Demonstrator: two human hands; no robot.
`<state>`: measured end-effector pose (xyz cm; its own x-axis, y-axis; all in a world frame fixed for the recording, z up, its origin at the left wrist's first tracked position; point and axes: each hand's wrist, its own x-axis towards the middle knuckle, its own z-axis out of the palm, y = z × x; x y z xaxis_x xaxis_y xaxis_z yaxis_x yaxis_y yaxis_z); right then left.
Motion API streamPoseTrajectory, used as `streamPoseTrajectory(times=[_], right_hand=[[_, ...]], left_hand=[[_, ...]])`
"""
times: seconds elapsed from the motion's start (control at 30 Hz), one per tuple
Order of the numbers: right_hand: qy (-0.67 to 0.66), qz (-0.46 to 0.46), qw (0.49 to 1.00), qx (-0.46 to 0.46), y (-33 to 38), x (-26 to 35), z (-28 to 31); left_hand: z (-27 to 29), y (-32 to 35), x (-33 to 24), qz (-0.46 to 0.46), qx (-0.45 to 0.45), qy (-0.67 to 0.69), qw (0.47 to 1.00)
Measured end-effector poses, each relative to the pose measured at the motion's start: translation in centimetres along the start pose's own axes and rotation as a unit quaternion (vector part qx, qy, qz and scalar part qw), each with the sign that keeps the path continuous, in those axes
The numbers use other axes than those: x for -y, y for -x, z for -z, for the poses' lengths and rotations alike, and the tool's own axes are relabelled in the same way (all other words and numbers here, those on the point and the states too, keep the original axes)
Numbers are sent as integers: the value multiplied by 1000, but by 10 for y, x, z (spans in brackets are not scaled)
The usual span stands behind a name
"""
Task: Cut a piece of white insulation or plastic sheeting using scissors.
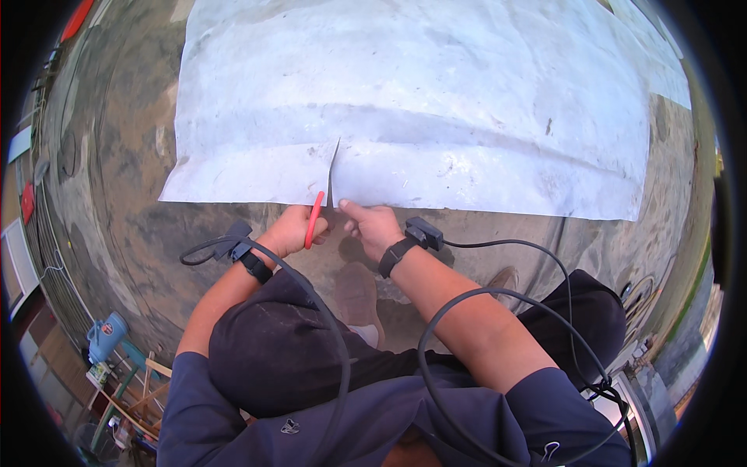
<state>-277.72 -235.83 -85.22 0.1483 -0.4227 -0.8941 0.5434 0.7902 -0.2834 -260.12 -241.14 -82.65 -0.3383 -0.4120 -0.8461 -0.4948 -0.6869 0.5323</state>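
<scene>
Sheet: a large, pale grey-white sheet (pixel 436 117) lies flat on the stained concrete ground (pixel 117 156), wrinkled, with a long crease running across it; its near edge faces the person.
Cut: a narrow slit runs up from the sheet's near edge, roughly at the middle of that edge.
Scissors: red-handled scissors (pixel 320 204) stand at the sheet's near edge, the blades pointing up into the slit and the red loop hanging just below the edge.
Left hand: the left hand (pixel 292 231) is wrapped around the scissors' red handle, just below the sheet's near edge.
Right hand: the right hand (pixel 373 226) sits just right of the scissors, fingers curled and fingertips touching the sheet's edge beside the slit; whether it pinches the sheet, I cannot tell.
Wrists: each wrist carries a black strap with a small black box, and black cables (pixel 467 311) loop back from them towards the body.
Posture: the person crouches below the sheet, dark trousers and a blue top visible.
Shoes: one shoe (pixel 359 300) shows between the knees, on the ground below the hands.
</scene>
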Motion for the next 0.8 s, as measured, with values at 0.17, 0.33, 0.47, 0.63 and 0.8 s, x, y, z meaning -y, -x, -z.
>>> streamPoseTrajectory(times=[0.17,0.33,0.47,0.63,0.8], right_hand=[[7,-6,1000,-2,3,2,3],[12,-6,1000,-1,4,0,6],[-13,3,1000,8,3,-2,2],[-29,16,999,5,3,-1,5],[12,-7,1000,6,4,-3,7]], left_hand=[[7,3,1,34,27,-21,999],[6,1,-15,12,26,-37,999],[9,-5,-1,-1,30,-43,999],[-1,-1,-6,21,27,-3,999],[0,-5,-4,0,2,11,1000]])
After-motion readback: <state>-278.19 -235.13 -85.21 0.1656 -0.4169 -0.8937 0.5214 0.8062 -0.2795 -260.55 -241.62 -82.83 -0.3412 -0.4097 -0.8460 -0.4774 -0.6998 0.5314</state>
